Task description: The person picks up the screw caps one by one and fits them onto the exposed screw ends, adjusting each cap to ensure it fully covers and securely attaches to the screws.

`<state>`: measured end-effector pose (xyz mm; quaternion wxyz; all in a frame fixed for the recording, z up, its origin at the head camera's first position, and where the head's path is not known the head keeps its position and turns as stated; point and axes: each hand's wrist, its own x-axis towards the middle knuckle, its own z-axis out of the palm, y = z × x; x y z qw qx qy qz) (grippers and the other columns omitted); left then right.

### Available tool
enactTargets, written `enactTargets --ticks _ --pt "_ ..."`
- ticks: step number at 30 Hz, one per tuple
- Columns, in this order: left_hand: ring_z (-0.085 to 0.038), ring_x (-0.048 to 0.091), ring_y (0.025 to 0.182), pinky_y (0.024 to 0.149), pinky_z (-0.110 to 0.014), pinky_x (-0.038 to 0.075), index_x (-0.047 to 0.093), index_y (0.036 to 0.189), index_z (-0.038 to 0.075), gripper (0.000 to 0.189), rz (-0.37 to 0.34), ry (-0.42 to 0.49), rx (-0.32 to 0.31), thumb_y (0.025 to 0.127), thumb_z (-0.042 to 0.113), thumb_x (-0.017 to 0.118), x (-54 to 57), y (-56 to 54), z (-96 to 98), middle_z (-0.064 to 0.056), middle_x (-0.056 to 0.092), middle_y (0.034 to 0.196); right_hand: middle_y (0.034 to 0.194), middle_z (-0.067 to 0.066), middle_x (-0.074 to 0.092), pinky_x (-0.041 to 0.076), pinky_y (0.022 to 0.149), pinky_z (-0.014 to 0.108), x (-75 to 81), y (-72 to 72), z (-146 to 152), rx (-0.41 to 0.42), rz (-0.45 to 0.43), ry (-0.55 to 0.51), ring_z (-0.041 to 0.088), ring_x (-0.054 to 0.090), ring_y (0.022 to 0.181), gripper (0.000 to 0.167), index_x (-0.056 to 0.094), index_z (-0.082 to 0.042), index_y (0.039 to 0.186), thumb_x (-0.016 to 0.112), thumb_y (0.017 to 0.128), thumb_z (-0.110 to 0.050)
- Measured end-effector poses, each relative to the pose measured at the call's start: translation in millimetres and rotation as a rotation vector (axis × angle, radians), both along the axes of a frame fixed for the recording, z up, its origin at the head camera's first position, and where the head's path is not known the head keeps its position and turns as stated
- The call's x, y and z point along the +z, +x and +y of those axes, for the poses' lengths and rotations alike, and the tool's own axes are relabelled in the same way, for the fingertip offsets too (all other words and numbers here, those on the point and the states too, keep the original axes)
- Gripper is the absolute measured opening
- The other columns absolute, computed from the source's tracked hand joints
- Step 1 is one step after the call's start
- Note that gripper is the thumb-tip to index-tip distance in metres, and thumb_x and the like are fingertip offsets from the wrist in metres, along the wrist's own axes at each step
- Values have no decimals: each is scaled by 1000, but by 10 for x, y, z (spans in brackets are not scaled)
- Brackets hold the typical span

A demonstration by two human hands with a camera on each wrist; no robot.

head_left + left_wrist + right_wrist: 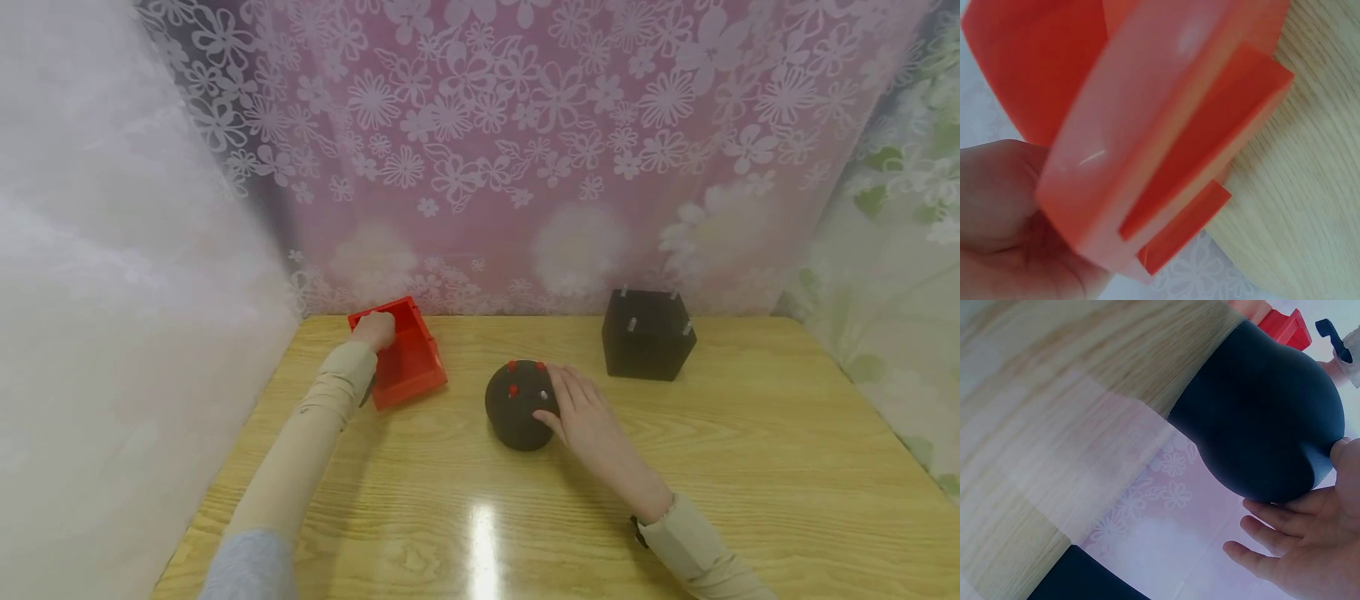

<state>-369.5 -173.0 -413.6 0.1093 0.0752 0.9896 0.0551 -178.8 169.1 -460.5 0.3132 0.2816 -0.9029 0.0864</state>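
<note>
A black ball-shaped block [517,421] with a flattened base stands on the table, red pegs [513,390] and one pale peg [543,395] on its top. My right hand [596,429] rests against its right side. In the right wrist view the thumb and index finger touch the black surface [1266,412], while the other fingers [1266,562] stretch out apart from it. Farther left, my left hand [375,329] grips the left wall of a red bin [408,358]. The bin's wall [1129,125] covers the fingertips in the left wrist view.
At the back right stands a black cube-like block [648,337] with several pale pegs on its top. Everything sits on a wooden table [420,500]. A pink flowered curtain [487,167] hangs behind it, with pale sheets at both sides.
</note>
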Motion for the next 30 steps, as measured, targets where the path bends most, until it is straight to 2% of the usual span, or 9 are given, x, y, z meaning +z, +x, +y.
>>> enactTargets --ticks 8,11,12,15,18,19,23,26,30 --pt "-26 56 72 62 -36 50 67 91 -3 22 47 24 37 99 -2 46 -29 -75 30 -17 65 88 131 29 60 48 103 55 4 2 9 0 12 0 44 56 125 78 45 13 143 28 106 -54" --pt "-28 61 74 65 -39 53 70 93 -3 25 33 10 26 100 -2 46 -117 -161 -1 -19 69 92 130 29 60 49 102 55 9 3 10 2 19 -2 44 57 124 78 46 13 142 27 106 -53" --pt "-28 61 71 62 -38 53 70 89 -2 26 54 12 3 100 -2 46 -224 -237 -48 -19 69 88 130 29 60 50 101 55 12 4 9 3 23 -2 44 57 123 77 46 13 142 27 106 -53" --pt "-27 62 67 60 -38 54 69 85 -1 26 43 -2 -13 100 -2 48 -297 -280 -74 -17 68 80 129 29 61 51 100 55 17 5 7 3 37 5 44 58 122 77 47 13 141 27 107 -53" --pt "-28 65 67 60 -39 57 70 85 0 26 60 -8 -9 100 -1 49 -270 -219 -53 -17 68 78 129 29 62 51 99 55 16 8 9 6 41 4 44 59 122 77 47 13 141 27 107 -53" --pt "-29 67 70 63 -41 58 70 87 -2 25 43 -18 4 101 0 50 -175 -136 -8 -18 69 80 129 28 62 51 99 55 14 8 9 7 42 2 44 59 122 76 47 13 141 27 107 -52" --pt "-36 71 80 70 -48 61 72 93 -3 23 129 -58 -18 100 0 51 -121 -6 32 -23 72 91 130 28 61 50 100 56 8 8 8 7 33 -5 44 58 122 77 46 12 142 26 106 -53" --pt "-39 72 87 73 -51 61 73 95 -3 22 168 -84 -27 99 -1 51 -138 19 42 -24 73 97 130 29 61 50 100 56 11 8 4 0 30 1 45 58 122 79 46 12 142 26 106 -54" --pt "-40 72 85 73 -53 61 74 94 -2 20 180 -88 -22 97 -2 54 -172 8 45 -24 73 96 130 28 61 50 101 56 7 4 3 -7 30 9 44 58 123 79 47 12 142 26 106 -55"
